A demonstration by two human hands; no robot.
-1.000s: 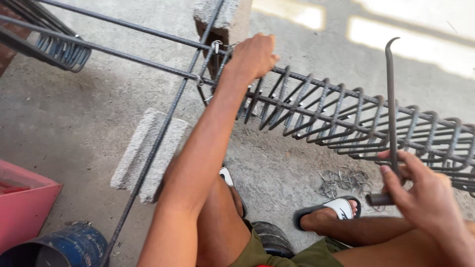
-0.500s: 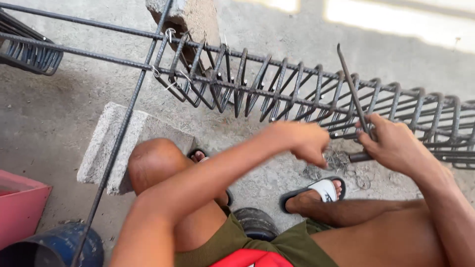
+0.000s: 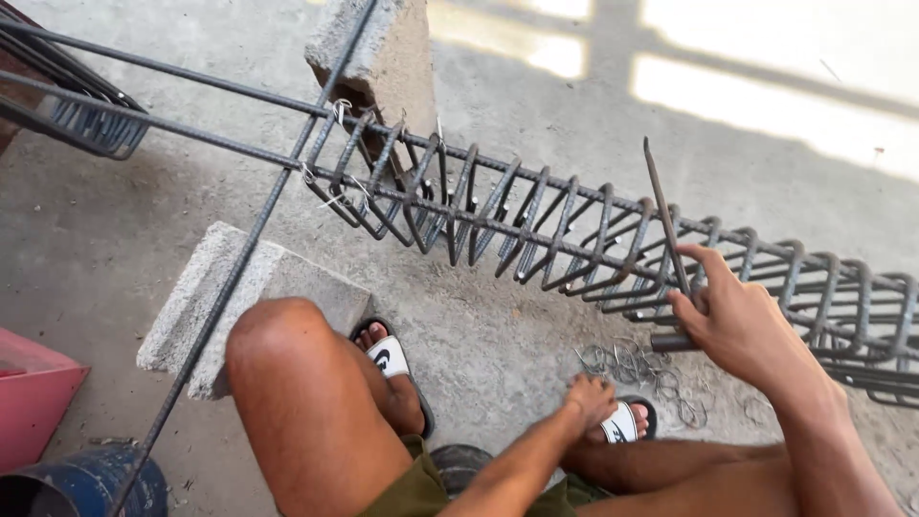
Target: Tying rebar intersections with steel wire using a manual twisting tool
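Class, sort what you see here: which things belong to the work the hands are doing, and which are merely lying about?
In use:
right hand holding the hooked metal tool
left hand at the wire ties on the floor
rebar cage

Lying about:
red tub
blue can
concrete block on the floor

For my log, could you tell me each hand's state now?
Left hand: down at the wire ties; grip cannot be told.
Right hand: closed on the hooked tool.
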